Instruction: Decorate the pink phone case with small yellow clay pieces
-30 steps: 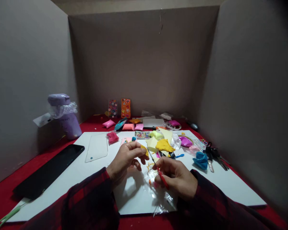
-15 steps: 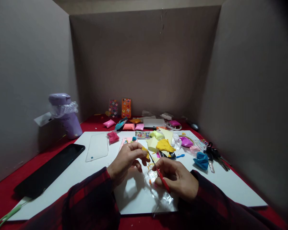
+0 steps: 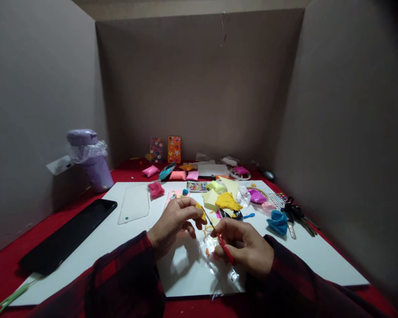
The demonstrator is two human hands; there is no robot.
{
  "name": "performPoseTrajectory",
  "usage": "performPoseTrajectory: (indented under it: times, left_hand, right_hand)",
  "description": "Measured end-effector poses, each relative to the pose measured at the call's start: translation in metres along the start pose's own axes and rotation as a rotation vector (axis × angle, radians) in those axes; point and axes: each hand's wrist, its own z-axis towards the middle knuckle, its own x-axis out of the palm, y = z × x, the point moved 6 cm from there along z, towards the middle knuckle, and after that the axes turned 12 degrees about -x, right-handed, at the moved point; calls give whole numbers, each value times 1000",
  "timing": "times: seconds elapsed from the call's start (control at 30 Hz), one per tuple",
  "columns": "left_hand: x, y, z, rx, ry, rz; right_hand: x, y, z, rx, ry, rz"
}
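My left hand (image 3: 179,221) pinches a small flat piece of yellow clay (image 3: 200,213) between thumb and fingers. Red-handled scissors (image 3: 226,249) are in my right hand (image 3: 247,247), their blades pointing up and left at the clay's right edge. Beneath the blades, thin yellow strips (image 3: 207,229) lie on the white board (image 3: 182,278). A crumpled clear plastic wrapper (image 3: 215,267) with a bit of orange in it sits below my right hand. Just beyond the hands, a larger lump of yellow clay (image 3: 228,202) rests on pale yellow paper. Behind my left hand, a pink phone case (image 3: 172,195) is partly hidden.
On the left are a black phone (image 3: 69,236), a clear phone case (image 3: 134,205) and a purple bottle (image 3: 94,161). Blue clay (image 3: 277,222) and keys (image 3: 292,229) lie to the right. Two decorated cases, one of them orange (image 3: 174,149), lean at the back wall.
Both hands stay in nearly the same place. The scissors and the yellow clay have hardly shifted; the blades look slightly closer together.
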Motion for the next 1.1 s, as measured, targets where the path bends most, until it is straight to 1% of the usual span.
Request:
performPoseTrajectory:
  times: [0.13,0.23,0.5,0.67,0.8,1.1]
  left_hand:
    - [0,0,-1,1,-1,-2]
    - [0,0,-1,5,4,-3]
    - [0,-1,-1,16,58,-2]
    - [3,-1,-2,12,90,7]
    - [4,-1,-2,-6,101,19]
    - [4,-1,-2,-14,103,36]
  right_hand:
    - [-1,1,0,13,-26,-15]
    - [-3,4,1,16,-23,-25]
    - [-1,7,1,15,66,47]
    - [0,11,0,2,118,31]
    - [0,13,-1,19,119,23]
    - [-2,15,-1,7,85,-32]
